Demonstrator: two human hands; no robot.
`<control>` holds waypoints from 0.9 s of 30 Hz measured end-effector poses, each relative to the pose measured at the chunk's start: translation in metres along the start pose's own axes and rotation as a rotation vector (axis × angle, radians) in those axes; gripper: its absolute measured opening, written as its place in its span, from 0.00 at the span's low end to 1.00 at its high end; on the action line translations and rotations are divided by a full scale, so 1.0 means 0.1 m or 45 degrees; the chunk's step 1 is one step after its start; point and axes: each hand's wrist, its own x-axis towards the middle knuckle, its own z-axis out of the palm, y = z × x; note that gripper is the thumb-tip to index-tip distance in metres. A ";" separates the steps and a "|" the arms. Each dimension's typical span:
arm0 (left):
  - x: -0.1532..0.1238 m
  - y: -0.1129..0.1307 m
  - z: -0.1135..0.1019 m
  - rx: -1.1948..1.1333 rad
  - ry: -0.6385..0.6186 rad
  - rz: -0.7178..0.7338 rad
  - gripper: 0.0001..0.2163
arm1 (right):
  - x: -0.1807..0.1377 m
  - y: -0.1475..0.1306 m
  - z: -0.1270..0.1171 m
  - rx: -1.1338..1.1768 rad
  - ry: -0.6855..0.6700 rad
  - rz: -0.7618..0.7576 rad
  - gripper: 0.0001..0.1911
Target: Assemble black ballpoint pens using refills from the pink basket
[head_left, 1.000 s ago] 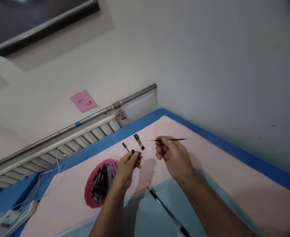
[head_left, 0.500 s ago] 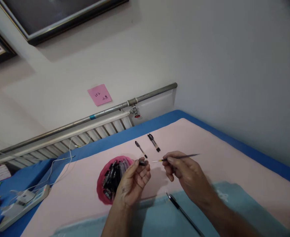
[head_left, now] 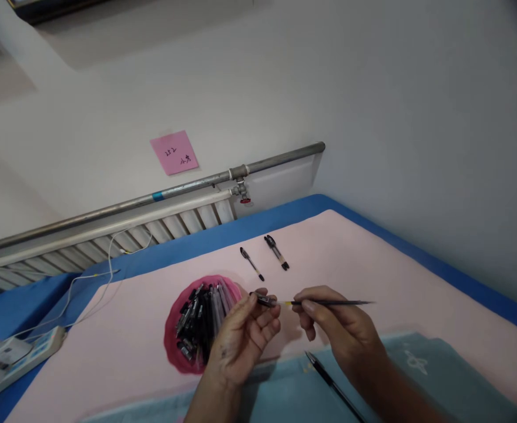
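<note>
A black pen cap [head_left: 264, 299] is pinched between the thumb and fingers of my left hand [head_left: 245, 332], its opening facing right. My right hand [head_left: 335, 320] grips a dark pen refill [head_left: 338, 302] with a yellow section near its pale tip. That tip points left and meets the cap's open end; whether it is inside, I cannot tell. Below my hands a black pen [head_left: 332, 383] lies slantwise on the teal cloth [head_left: 285, 393]. Left of my left hand, a pink bowl [head_left: 173, 338] holds several black caps and clear pen barrels.
Further back on the pink sheet [head_left: 126, 329] lie one capped pen [head_left: 252, 264] and a pair of capped pens [head_left: 277, 252] side by side. A power strip [head_left: 24, 361] with white cables is at the left. A radiator [head_left: 174, 226] and pipe run along the wall.
The refill has come left to the cap, closing the gap between them, and now lies nearly level. The view has shifted slightly downward.
</note>
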 end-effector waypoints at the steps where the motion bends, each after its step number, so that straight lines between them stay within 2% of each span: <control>1: 0.00 -0.01 0.00 0.014 -0.010 0.005 0.06 | 0.00 -0.01 0.00 -0.029 0.012 -0.003 0.07; 15: 0.02 -0.02 0.03 0.079 -0.035 0.140 0.05 | 0.03 0.14 0.03 -0.050 0.027 0.022 0.08; 23: 0.04 -0.02 0.02 0.032 0.000 0.161 0.04 | 0.05 0.16 0.09 0.048 0.096 0.131 0.09; 27: 0.05 -0.03 0.00 0.030 0.010 0.157 0.04 | 0.03 0.22 0.07 0.014 0.075 0.060 0.10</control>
